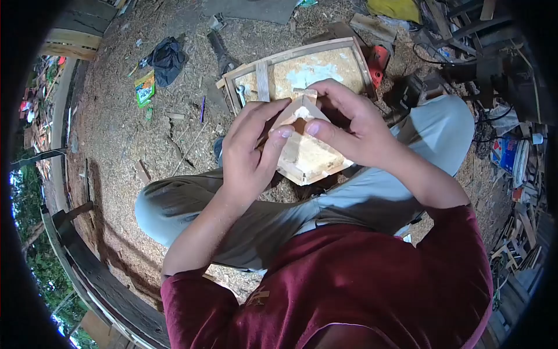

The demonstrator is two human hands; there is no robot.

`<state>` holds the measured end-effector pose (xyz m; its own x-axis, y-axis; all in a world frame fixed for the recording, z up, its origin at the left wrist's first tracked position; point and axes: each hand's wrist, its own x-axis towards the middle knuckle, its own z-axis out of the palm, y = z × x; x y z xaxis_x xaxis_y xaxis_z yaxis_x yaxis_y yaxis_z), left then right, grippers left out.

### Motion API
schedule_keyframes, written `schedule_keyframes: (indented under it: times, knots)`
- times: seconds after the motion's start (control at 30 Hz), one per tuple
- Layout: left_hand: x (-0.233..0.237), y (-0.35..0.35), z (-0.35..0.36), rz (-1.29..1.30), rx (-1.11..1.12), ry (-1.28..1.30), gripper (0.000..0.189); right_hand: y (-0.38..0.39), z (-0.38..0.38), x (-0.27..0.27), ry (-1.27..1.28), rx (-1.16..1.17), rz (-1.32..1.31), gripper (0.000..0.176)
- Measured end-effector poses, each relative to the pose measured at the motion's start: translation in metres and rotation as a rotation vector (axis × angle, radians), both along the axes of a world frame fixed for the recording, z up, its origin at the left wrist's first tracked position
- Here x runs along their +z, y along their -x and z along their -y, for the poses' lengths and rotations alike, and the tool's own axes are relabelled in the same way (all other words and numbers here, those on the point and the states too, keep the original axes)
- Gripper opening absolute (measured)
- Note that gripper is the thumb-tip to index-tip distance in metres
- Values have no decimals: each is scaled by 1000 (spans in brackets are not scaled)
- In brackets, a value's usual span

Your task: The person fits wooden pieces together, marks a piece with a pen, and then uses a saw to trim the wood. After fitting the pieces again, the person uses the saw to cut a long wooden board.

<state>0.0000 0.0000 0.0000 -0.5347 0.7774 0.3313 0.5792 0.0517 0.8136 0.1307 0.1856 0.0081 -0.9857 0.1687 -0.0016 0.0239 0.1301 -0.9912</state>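
Between both hands is a light wooden piece point(308, 156), angular in outline, with a pointed top and a small brown gap near its upper middle. My left hand point(254, 139) grips its left side, the thumb pressed near the gap. From the right, my right hand point(349, 119) holds it with the thumb beside the gap and the fingers curled behind the top. The two thumbtips lie close together. Beyond the hands, a shallow wooden frame point(290, 59) with a pale, dust-covered inside rests on the ground. The far fingers are partly hidden.
A wrench point(241, 95) lies in the frame's left part. A red tool point(378, 65) is at its right. Farther left are a black bag point(167, 60), a green packet point(145, 89) and a purple pen point(202, 109). Scrap wood point(517, 250) is piled at the right edge.
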Motion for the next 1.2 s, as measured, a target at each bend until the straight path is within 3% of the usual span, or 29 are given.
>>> schedule_keyframes:
  times: [0.17,0.47,0.67,0.8,1.2]
  knots:
    - [3,-8,1,82,41,13,33,-2,2,1,-50,-5,53,45]
    - [4,-7,2,2,44,-5,33,0,7,8,-61,-21,60,48]
    - [-2,-6,4,7,58,-31,33,2,8,1,-90,12,3,52]
    - [-2,-6,5,28,69,-35,33,6,14,-11,-32,-96,-144,48]
    - [-4,-7,6,39,85,-38,31,6,16,-13,-13,-103,-136,43]
